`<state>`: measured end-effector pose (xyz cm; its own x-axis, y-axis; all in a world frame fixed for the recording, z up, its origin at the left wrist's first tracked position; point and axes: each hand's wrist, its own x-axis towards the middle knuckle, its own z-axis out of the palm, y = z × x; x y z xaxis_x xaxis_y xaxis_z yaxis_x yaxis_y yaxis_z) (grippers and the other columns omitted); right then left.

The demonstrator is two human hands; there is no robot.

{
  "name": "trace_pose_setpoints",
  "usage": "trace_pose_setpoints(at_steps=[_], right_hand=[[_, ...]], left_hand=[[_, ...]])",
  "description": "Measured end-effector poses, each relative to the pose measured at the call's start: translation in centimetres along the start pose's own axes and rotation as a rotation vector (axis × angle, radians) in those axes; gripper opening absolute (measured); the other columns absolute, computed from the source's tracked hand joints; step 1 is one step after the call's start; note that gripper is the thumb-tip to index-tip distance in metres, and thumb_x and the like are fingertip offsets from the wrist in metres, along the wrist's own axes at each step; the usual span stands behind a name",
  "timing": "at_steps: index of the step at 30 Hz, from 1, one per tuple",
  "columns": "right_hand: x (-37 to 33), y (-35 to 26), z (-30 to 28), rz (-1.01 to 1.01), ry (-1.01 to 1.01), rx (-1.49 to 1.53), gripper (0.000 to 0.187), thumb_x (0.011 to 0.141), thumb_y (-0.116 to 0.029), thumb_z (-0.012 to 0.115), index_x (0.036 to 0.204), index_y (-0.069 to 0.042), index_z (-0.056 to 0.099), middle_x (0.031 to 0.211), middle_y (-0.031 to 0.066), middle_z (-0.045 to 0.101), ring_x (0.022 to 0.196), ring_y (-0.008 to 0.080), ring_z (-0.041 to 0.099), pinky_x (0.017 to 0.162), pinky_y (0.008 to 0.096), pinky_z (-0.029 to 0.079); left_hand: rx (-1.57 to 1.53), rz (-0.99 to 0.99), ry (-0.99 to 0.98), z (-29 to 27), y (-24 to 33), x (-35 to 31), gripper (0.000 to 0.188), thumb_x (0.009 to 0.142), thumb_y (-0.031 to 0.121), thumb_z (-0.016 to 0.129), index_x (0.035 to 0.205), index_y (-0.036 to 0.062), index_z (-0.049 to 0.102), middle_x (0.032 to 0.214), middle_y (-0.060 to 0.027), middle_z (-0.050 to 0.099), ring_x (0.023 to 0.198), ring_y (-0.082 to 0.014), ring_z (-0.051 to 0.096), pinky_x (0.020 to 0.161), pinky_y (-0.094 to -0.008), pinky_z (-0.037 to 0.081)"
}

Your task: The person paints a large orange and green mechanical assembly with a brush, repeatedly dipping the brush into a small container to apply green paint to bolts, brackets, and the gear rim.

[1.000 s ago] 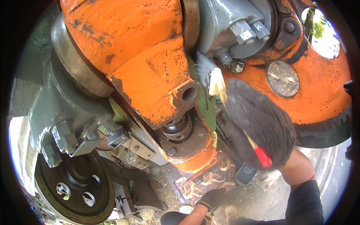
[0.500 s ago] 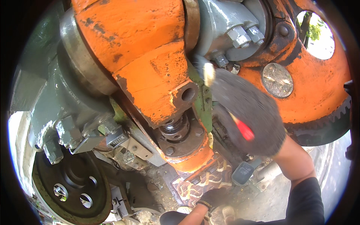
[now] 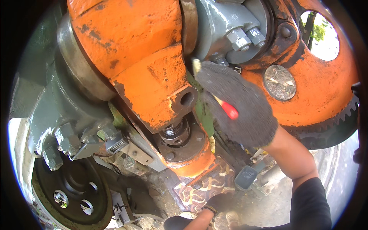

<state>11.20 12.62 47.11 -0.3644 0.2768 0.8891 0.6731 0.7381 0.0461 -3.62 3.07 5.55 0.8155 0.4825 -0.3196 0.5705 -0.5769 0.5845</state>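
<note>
My right hand, in a dark knit glove, is closed around a slim tool with a wooden handle and a red end. A pale yellowish tip shows at the fingers; whether it belongs to the tool or the glove I cannot tell. That hand is beside the large orange machine arm, just below the grey bolted cap. Low in the view, my left hand, dark-gloved with a bracelet at the wrist, is near a brown-and-cream patterned surface. Its fingers are hidden in shadow.
A threaded screw joins the orange arm to an orange-rimmed base. An orange toothed wheel stands at the right, a dark wheel with holes at lower left. Grey-green bolted housing fills the left side.
My right hand has moved left and slightly up with the red-ended tool, closer to the orange arm. The view has shifted slightly, while my left hand stays nearly in place.
</note>
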Motion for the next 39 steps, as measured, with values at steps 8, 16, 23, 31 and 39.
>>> trace_pose_setpoints(at_steps=[8, 16, 23, 31, 39], right_hand=[[-3.7, -4.0, -5.9, 0.026, -0.252, -0.208, 0.051, 0.093, -0.011, 0.074, 0.141, -0.002, 0.065, 0.146, 0.0219, 0.064, 0.137, 0.0411, 0.061, 0.12, 0.0518, 0.042], [-0.6, -3.3, -2.4, 0.037, 0.0, -0.02, 0.042, 0.091, -0.003, 0.078, 0.132, 0.0, 0.07, 0.132, 0.0218, 0.072, 0.121, 0.0383, 0.071, 0.104, 0.0449, 0.056], [1.1, -4.9, -6.3, 0.077, 0.096, -0.157, 0.033, 0.099, -0.001, 0.072, 0.131, 0.001, 0.07, 0.129, 0.0167, 0.074, 0.121, 0.029, 0.072, 0.106, 0.0422, 0.056], [2.1, -4.5, -9.0, -0.266, 0.232, -0.224, 0.033, 0.1, -0.003, 0.067, 0.133, 0.001, 0.069, 0.132, 0.0175, 0.073, 0.124, 0.0284, 0.071, 0.111, 0.043, 0.054], [-0.3, -8.3, -9.4, -0.042, -0.026, -0.444, 0.034, 0.093, -0.011, 0.074, 0.125, -0.003, 0.074, 0.128, 0.0163, 0.074, 0.122, 0.0311, 0.071, 0.106, 0.0439, 0.055]], left_hand=[[-0.079, -0.16, -0.062, -3.9, 2.5, -0.7, 0.054, 0.105, 0.051, 0.051, 0.14, 0.0139, 0.067, 0.135, -0.0183, 0.072, 0.127, -0.0345, 0.067, 0.106, -0.0463, 0.052], [-0.121, -0.096, 0.007, -2.3, 2.0, 0.7, 0.059, 0.106, 0.055, 0.049, 0.146, 0.0143, 0.062, 0.138, -0.0205, 0.07, 0.129, -0.0379, 0.066, 0.108, -0.0467, 0.051], [-0.168, -0.2, 0.005, -6.4, 4.3, -0.9, 0.059, 0.103, 0.057, 0.052, 0.138, 0.011, 0.065, 0.133, -0.0236, 0.071, 0.125, -0.0402, 0.068, 0.106, -0.0499, 0.052], [-0.176, -0.117, 0.131, -5.0, 1.7, 0.2, 0.056, 0.101, 0.048, 0.053, 0.137, 0.0081, 0.066, 0.13, -0.0256, 0.072, 0.121, -0.0429, 0.069, 0.106, -0.053, 0.052], [-0.197, -0.18, 0.142, -6.6, 3.5, -2.2, 0.058, 0.101, 0.05, 0.054, 0.139, 0.0082, 0.065, 0.128, -0.0262, 0.072, 0.12, -0.0427, 0.069, 0.104, -0.0525, 0.053]])
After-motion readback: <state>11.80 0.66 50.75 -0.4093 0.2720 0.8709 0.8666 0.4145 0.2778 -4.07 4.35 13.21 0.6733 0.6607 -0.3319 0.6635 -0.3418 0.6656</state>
